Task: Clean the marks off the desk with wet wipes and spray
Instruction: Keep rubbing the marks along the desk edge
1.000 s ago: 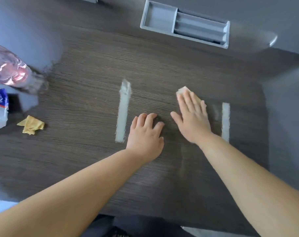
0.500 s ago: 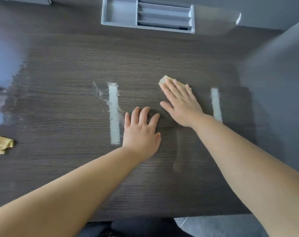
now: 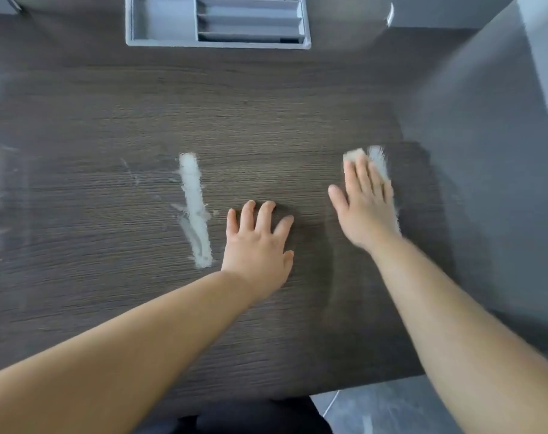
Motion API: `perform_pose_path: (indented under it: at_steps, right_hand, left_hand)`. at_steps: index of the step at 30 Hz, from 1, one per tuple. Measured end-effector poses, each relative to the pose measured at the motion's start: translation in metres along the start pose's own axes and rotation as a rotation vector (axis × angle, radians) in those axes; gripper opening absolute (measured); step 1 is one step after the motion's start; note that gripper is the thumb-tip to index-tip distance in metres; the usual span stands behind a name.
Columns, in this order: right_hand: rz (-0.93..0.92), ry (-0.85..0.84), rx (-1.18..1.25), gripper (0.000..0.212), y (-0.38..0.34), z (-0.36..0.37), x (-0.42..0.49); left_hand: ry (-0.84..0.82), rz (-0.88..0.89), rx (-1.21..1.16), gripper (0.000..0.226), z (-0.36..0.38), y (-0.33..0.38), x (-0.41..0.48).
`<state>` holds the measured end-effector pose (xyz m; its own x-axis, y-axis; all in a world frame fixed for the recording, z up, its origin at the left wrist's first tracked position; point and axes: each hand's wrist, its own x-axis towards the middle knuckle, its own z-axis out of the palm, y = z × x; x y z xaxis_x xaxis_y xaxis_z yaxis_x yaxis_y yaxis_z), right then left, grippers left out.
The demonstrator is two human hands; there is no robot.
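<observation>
Right hand down flat on the desk, palm to the wood, fingers straight and close together, pressing on the wipe. No curl, no pinch. The wipe sits under my fingers, and only its pale far corner pokes out past the fingertips. Just beside that corner, on the outer side, the top of the right-hand white mark shows, blurred and feathery. The rest of it runs along the little-finger edge of my hand, a thin strip visible down toward the wrist. So the wipe is right at the mark, with my hand lying over both.

Left hand is palm down too, fingers spread and relaxed, holding nothing, resting on bare wood between the two marks. Just to its left, the other white mark runs long and chalky toward me, its near end about level with my left wrist. It is well apart from the wipe, with my left hand in between. Faint scratchy smears lie further left of it.

A grey divided tray sits at the far edge of the desk, and a grey panel rises along the right side, near my right hand.
</observation>
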<state>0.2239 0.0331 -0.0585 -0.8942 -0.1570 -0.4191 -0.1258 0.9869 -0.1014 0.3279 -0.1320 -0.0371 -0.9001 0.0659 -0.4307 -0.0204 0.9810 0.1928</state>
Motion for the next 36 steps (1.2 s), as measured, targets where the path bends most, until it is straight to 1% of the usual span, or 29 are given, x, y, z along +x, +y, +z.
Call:
perform_pose_path:
  at_steps: [3, 6, 9, 12, 14, 16, 18, 20, 23, 25, 27, 30, 32, 34, 36]
  right_hand:
    - [0.036, 0.029, 0.054, 0.060, 0.019, -0.032, 0.066]
    - [0.111, 0.022, 0.051, 0.060, 0.033, -0.041, 0.086]
    - [0.161, 0.043, 0.089, 0.061, 0.035, -0.021, 0.046]
    - [0.164, 0.080, 0.118, 0.061, 0.031, 0.017, -0.038]
    - [0.149, 0.026, 0.118, 0.062, 0.017, 0.039, -0.093]
    - [0.121, -0.016, 0.090, 0.064, 0.005, 0.052, -0.125]
    - [0.080, -0.003, 0.055, 0.063, 0.009, 0.051, -0.114]
    - [0.095, 0.050, 0.070, 0.061, 0.025, 0.040, -0.084]
    - [0.228, 0.039, 0.134, 0.060, 0.052, 0.020, -0.049]
    - [0.290, 0.026, 0.177, 0.060, 0.063, 0.024, -0.060]
    - [0.317, 0.052, 0.161, 0.061, 0.068, 0.044, -0.100]
    - [0.309, 0.113, 0.162, 0.065, 0.063, 0.080, -0.178]
    - [0.292, 0.075, 0.176, 0.071, 0.062, 0.090, -0.208]
    - [0.274, 0.052, 0.186, 0.069, 0.071, 0.087, -0.203]
    - [0.268, 0.074, 0.195, 0.061, 0.085, 0.072, -0.171]
  left_hand:
    - [0.002, -0.015, 0.000, 0.059, 0.002, 0.002, 0.001]
    - [0.025, -0.023, -0.003, 0.060, 0.004, 0.003, 0.000]
    - [0.033, -0.030, -0.014, 0.060, 0.005, 0.004, 0.000]
    - [0.046, -0.024, -0.058, 0.059, 0.005, 0.010, -0.001]
    - [0.063, 0.031, -0.070, 0.058, 0.007, 0.016, -0.006]
    - [0.060, 0.090, -0.073, 0.057, 0.011, 0.023, -0.016]
    - [0.051, 0.119, -0.078, 0.056, 0.017, 0.028, -0.026]
    - [0.036, 0.149, -0.063, 0.055, 0.023, 0.031, -0.038]
    - [0.023, 0.155, -0.052, 0.054, 0.034, 0.031, -0.052]
    - [0.016, 0.148, -0.058, 0.054, 0.039, 0.032, -0.060]
    - [0.010, 0.154, -0.047, 0.054, 0.042, 0.035, -0.067]
    - [-0.008, 0.151, -0.031, 0.054, 0.042, 0.040, -0.070]
    - [-0.008, 0.140, -0.033, 0.054, 0.040, 0.047, -0.068]
    - [-0.005, 0.149, -0.020, 0.054, 0.038, 0.059, -0.062]
    - [-0.008, 0.156, -0.014, 0.054, 0.035, 0.076, -0.051]
